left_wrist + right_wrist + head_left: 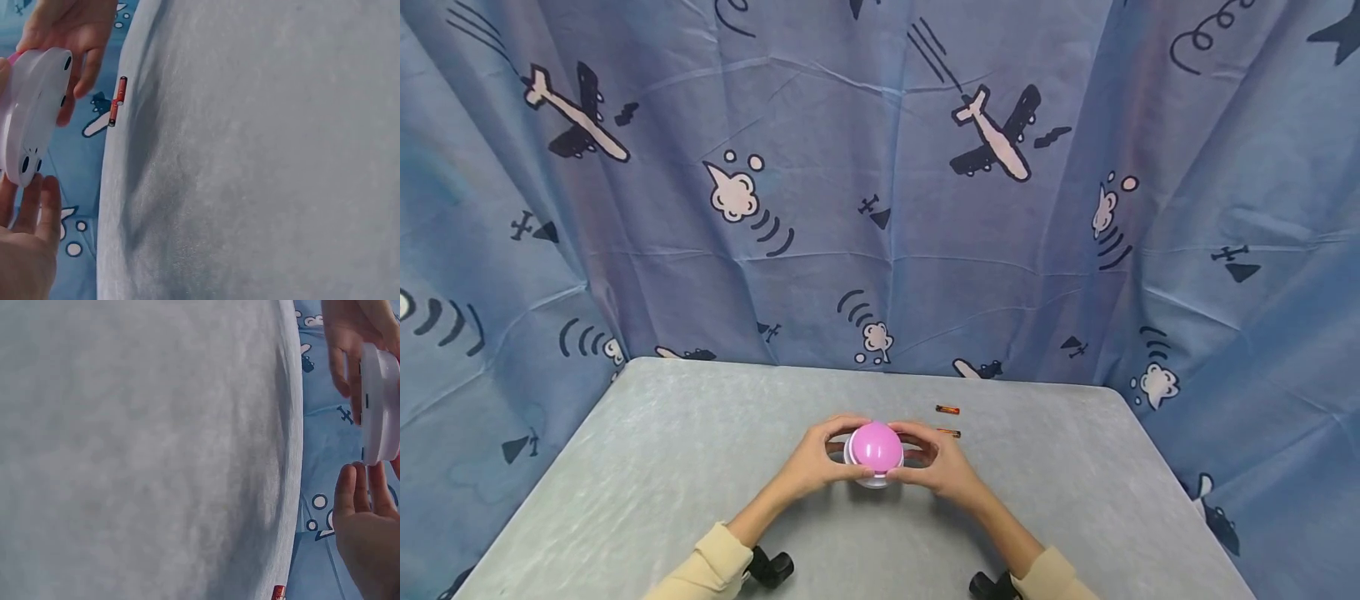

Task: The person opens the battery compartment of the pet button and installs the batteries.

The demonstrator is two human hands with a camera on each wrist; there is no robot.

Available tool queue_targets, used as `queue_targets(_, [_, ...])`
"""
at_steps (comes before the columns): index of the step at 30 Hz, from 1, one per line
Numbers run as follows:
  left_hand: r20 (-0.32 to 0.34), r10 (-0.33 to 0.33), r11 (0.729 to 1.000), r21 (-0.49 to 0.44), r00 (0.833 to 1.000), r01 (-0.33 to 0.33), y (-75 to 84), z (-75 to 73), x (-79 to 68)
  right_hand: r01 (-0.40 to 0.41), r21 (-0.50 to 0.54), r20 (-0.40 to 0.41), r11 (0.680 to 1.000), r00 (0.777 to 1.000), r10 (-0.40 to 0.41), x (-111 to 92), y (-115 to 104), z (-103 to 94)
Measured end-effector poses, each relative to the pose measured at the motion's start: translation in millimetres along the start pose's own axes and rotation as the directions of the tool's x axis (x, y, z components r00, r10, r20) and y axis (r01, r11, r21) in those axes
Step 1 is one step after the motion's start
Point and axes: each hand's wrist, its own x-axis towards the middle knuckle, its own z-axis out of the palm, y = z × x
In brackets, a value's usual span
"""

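Glossy, round pink-domed white gadget [878,447], lower middle of the head view, left hand [813,460] and right hand [946,468] both clamped on its sides. Left wrist cam catches dark ovals [25,164] underneath, hidden from the head cam. Grey table [700,467] spreads wide either side, creased curtain [820,208] past the far edge.

The round device [877,447] comprises a glossy pink dome seated in a white circular housing, with small dark oval marks near the edge of the white underside. The unit is supported at opposite sides between the left hand [817,457] and the right hand [942,463], raised clear of the grey table [700,467], dome side facing the person.
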Motion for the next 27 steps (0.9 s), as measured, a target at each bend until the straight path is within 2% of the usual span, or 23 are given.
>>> queue_targets(6, [0.016,0.033,0.999,-0.039,0.999,-0.032,5.5,1.8,-5.5,-0.028,0.053,0.048,0.998,0.999,0.025,-6,-3,6.2])
queue_targets(10, [0.026,0.039,0.999,-0.04,0.999,-0.038,9.9,4.1,-8.1,-0.016,0.068,0.035,0.998,0.999,0.014,-9,-2,9.6])
queue_targets(13, [0.036,0.044,0.999,-0.007,0.998,-0.044,11.7,5.9,-9.7,-0.014,0.067,0.02,0.998,1.0,0.013,-10,-2,10.9])
queue_targets(20, [0.039,0.057,0.988,0.143,0.998,-0.062,13.5,12.1,-11.0,-0.029,0.063,-0.013,0.998,0.999,0.03,-14,-6,10.1])
queue_targets(27, [-0.014,0.008,0.989,0.146,1.0,-0.006,18.6,15.1,-13.0,-0.053,0.087,-0.02,0.995,0.998,0.055,-17,-11,11.4])
